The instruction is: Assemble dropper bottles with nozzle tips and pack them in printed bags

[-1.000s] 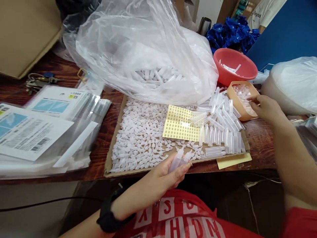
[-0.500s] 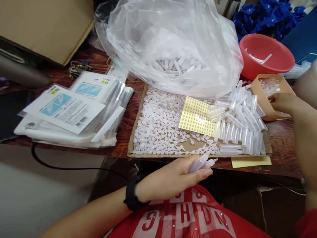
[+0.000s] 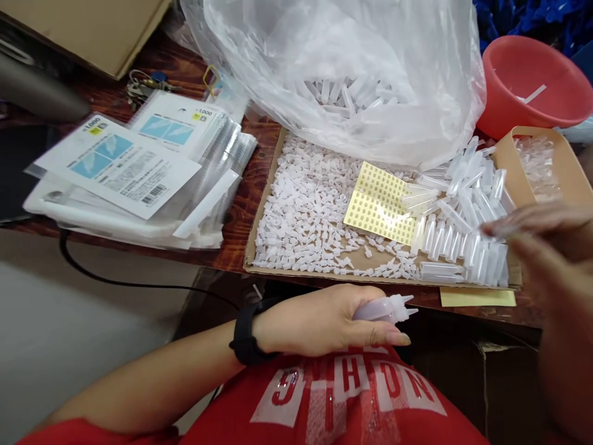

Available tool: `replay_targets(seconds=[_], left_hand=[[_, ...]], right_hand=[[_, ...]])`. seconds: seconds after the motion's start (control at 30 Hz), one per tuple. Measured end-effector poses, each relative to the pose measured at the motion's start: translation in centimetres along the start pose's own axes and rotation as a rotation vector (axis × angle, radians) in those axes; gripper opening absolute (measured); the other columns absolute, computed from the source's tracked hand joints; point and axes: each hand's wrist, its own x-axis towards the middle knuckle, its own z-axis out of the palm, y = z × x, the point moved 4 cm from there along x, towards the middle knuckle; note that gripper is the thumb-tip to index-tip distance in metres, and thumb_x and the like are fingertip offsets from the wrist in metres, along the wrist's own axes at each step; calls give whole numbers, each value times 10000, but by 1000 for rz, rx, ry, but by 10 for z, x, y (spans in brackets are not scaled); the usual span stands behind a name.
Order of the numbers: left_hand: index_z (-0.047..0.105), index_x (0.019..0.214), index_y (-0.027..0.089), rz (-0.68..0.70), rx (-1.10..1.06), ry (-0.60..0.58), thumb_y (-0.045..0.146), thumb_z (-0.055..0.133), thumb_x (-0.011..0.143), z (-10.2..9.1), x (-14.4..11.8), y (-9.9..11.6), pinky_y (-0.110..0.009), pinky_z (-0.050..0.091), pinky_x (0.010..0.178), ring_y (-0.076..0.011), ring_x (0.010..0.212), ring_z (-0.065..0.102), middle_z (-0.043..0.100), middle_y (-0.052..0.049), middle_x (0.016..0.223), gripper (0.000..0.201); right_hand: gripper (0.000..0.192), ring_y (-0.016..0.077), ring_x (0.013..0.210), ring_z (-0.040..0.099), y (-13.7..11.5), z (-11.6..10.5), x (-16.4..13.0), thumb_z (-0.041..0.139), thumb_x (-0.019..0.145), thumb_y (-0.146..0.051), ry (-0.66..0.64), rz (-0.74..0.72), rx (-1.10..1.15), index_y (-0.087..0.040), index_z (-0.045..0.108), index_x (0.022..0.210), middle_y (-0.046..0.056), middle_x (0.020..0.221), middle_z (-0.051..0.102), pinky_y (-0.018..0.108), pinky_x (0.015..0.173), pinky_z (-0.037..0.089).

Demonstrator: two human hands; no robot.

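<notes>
My left hand [image 3: 319, 321] is closed around small translucent dropper bottles [image 3: 380, 308] with white nozzle tips, held in front of the tray's near edge. How many bottles sit inside the fist is hidden. Blurred by motion, my right hand [image 3: 551, 253] hovers at the tray's right end. Its thumb and fingertips are pinched together, and what is between them is too smeared to name. Below and left of it, capless clear tubes [image 3: 456, 238] lie in rows and a loose heap. White nozzle tips [image 3: 301, 216] cover the tray's left part.
A cardboard tray [image 3: 365, 278] holds these parts and a yellow sticker sheet [image 3: 380, 201]. Behind it slumps a large plastic bag [image 3: 417, 111] of tubes. An orange container [image 3: 509, 161] with small clear pieces and a red bowl [image 3: 493, 93] stand right; packaging bags [image 3: 139, 228] lie left.
My right hand has left the orange container and come toward me and the tray's right end. My left hand keeps its bottles, now tilted more level. The view has shifted slightly.
</notes>
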Motion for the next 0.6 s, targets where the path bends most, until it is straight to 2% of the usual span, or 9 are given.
replay_targets(seconds=[0.03, 0.1, 0.17, 0.23, 0.4, 0.6], left_hand=[[525, 885, 220, -13, -23, -23, 702, 672, 944, 1, 1, -1, -262, 325, 634, -121, 709, 406, 472, 54, 790, 508], [534, 892, 218, -18, -34, -49, 727, 682, 923, 2, 2, -2, -264, 302, 600, -117, 680, 394, 461, 57, 769, 530], [556, 896, 212, -3, 3, -43, 732, 681, 917, 2, 3, -2, -263, 304, 590, -120, 676, 404, 472, 52, 762, 535], [581, 910, 208, 13, 58, -26, 717, 672, 929, 2, 2, -1, -260, 321, 598, -126, 685, 427, 498, 45, 770, 517], [611, 888, 209, 44, 260, 45, 630, 634, 1002, 0, -3, 4, -251, 342, 630, -132, 688, 513, 604, 32, 789, 436], [677, 902, 194, 125, 419, 123, 585, 585, 1049, -2, -6, 6, -263, 350, 631, -150, 673, 542, 677, -5, 807, 427]], right_hand=[[196, 238, 973, 791, -16, 21, -15, 781, 907, -127, -48, -5, 83, -287, 754, 1017, 32, 978, 770, 357, 832, 683], [222, 214, 923, 784, -38, 56, -38, 776, 900, -83, -163, -43, 190, -274, 748, 1010, 36, 977, 775, 324, 762, 695], [250, 192, 914, 783, -45, 75, -49, 765, 904, -63, -241, -77, 228, -264, 748, 1052, 35, 1001, 786, 303, 766, 693], [300, 181, 937, 789, -46, 81, -52, 753, 914, -55, -302, -112, 197, -263, 750, 1131, 34, 1029, 795, 293, 812, 690], [382, 156, 1023, 799, -57, 77, -49, 690, 966, -62, -427, -269, 31, -264, 753, 1284, 30, 1115, 804, 233, 888, 676], [379, 179, 1026, 802, -60, 83, -46, 752, 961, -140, -446, -355, -76, -248, 733, 1324, 30, 1068, 820, 279, 939, 675]])
